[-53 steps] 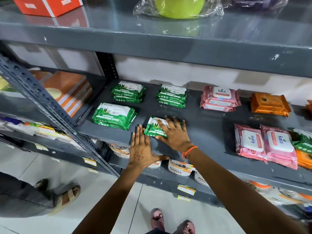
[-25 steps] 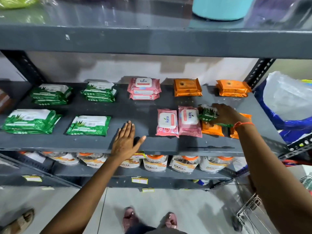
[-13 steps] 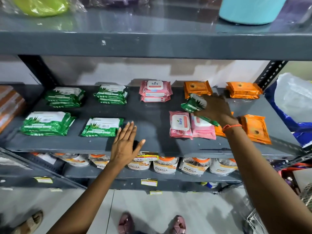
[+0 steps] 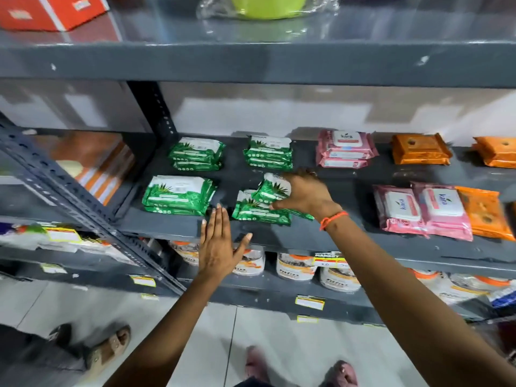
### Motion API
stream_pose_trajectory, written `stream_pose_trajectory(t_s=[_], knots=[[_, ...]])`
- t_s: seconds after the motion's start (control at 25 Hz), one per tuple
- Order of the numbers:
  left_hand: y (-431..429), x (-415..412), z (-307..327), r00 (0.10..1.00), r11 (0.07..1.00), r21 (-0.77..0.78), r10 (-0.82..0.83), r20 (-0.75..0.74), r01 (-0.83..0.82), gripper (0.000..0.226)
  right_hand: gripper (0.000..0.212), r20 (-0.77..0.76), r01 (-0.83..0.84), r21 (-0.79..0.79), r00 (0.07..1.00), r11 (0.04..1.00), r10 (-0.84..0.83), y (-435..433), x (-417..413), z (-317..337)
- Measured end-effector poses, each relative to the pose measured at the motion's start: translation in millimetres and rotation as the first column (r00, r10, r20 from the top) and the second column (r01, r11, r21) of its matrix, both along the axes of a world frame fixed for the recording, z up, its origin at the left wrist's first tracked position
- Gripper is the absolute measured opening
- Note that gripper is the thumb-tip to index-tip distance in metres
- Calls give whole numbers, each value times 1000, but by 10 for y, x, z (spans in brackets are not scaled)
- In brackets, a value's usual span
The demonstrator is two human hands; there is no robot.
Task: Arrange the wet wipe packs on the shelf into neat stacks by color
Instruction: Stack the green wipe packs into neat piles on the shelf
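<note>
My right hand (image 4: 303, 195) grips a green wet wipe pack (image 4: 272, 189) tilted just above another green pack (image 4: 258, 212) lying at the front of the grey shelf (image 4: 307, 236). My left hand (image 4: 217, 244) is flat and open at the shelf's front edge, left of that pack. A front green stack (image 4: 178, 195) and two rear green stacks (image 4: 196, 153) (image 4: 268, 152) sit to the left. A pink stack (image 4: 346, 148) and orange stacks (image 4: 420, 149) stand at the back right. Two pink packs (image 4: 421, 209) lie side by side at the front right beside an orange pack (image 4: 483, 212).
An upper shelf (image 4: 251, 62) overhangs with a red box (image 4: 47, 11) and a green bowl in plastic (image 4: 268, 7). Tubs (image 4: 296, 265) fill the lower shelf. A slanted metal upright (image 4: 78, 202) crosses the left. Another person's sandalled foot (image 4: 107, 344) is on the floor at left.
My right hand carried a green pack from the orange packs at right across to the left, over the single green pack. The view swung left. My left hand stayed at the shelf edge.
</note>
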State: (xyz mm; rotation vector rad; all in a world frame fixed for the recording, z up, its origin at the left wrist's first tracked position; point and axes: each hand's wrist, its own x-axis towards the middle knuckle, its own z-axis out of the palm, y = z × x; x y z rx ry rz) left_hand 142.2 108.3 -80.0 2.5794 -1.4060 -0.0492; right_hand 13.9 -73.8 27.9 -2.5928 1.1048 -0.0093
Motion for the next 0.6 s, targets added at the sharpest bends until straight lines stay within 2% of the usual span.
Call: stream_pose_trajectory(t_s=[0.2, 0.4, 0.6], knots=[[1, 58, -16, 1000, 999, 31, -21, -11, 22, 99, 82, -85, -11, -9, 996, 1000, 10, 135, 321, -131], [6, 45, -21, 1000, 1000, 1, -24, -5, 24, 98, 89, -105, -193, 50, 975, 980, 198, 77, 395, -104], [-1, 45, -56, 999, 999, -22, -28, 21, 28, 98, 88, -73, -220, 57, 972, 974, 224, 68, 421, -137]])
